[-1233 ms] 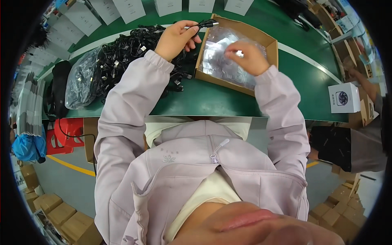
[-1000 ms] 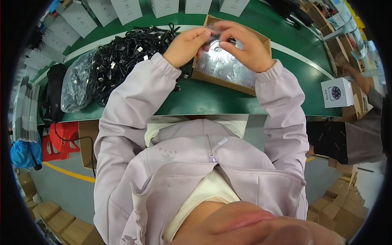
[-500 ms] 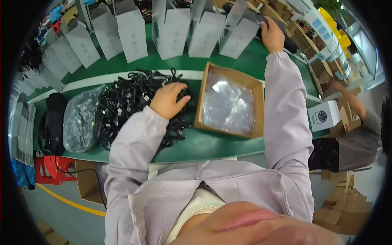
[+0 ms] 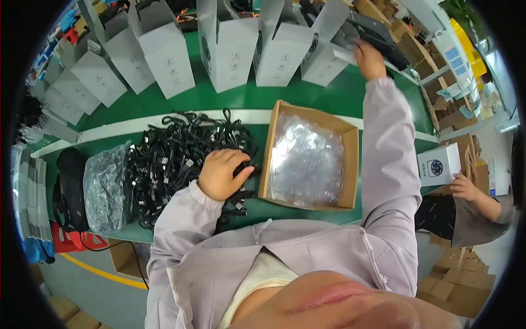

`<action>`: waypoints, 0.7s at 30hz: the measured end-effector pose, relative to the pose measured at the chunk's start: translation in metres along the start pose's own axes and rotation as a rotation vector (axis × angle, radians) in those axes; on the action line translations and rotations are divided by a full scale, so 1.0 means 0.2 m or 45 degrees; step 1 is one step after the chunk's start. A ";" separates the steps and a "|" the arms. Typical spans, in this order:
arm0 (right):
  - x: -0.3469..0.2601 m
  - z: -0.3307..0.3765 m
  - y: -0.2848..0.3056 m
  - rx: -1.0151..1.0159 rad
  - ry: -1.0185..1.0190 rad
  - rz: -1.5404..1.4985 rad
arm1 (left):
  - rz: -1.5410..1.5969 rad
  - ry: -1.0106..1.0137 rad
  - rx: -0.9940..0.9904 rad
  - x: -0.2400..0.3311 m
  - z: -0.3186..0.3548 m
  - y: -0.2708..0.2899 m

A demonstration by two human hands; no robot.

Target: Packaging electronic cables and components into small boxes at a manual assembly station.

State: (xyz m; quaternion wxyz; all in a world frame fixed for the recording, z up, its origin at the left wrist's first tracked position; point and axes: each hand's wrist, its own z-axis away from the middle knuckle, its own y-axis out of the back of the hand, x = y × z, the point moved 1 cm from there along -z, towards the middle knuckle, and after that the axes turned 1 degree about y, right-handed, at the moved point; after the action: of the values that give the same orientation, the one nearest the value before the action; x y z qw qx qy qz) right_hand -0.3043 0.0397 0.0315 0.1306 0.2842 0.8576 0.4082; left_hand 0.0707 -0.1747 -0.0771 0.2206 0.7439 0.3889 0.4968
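My left hand (image 4: 222,174) rests on the cables (image 4: 181,159), a black tangled heap on the green table (image 4: 246,98). The fingers are curled loosely over the strands at the heap's right edge; whether they actually pinch one I cannot tell, since the palm hides it. The heap has no single direction (the cords loop every way), though as a mass it spreads from the grey bag (image 4: 107,189) on my left across to the carton (image 4: 309,156) on my right.

My right hand (image 4: 370,60) is stretched far out across the table, closed on the top flap of a white box (image 4: 329,46) in the back row. That box stands upright with its long axis running away from me, its open top pointing toward the far edge of the table; it leans a little to the right beside its neighbours. More white boxes (image 4: 227,46) of the same kind stand in a row to its left.

The carton lies open between my arms, its long axis running away from me, filled with clear plastic bags (image 4: 307,164). It sits just beside the cables, touching their right fringe.

At the far right another person's hand (image 4: 466,186) is near a small white box (image 4: 438,164).
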 end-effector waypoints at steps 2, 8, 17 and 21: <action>0.07 -0.08 -0.02 -0.156 -0.038 0.129 | -0.008 -0.024 -0.009 -0.02 -0.01 -0.01; 0.22 -0.21 -0.10 -0.494 0.218 0.125 | 0.008 0.006 -0.050 -0.06 -0.01 -0.03; 0.24 -0.19 -0.09 -0.337 -0.141 0.218 | -0.388 0.026 -0.055 0.02 0.00 -0.12; 0.36 -0.13 -0.18 -0.424 -0.090 0.022 | -0.357 0.092 -0.112 0.04 -0.01 -0.15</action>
State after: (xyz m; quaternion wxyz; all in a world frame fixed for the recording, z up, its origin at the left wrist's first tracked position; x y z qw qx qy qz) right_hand -0.3884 0.0483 0.0202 0.2023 0.2803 0.7706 0.5354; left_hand 0.0594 -0.1502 -0.0928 0.3062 0.6536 0.4744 0.5040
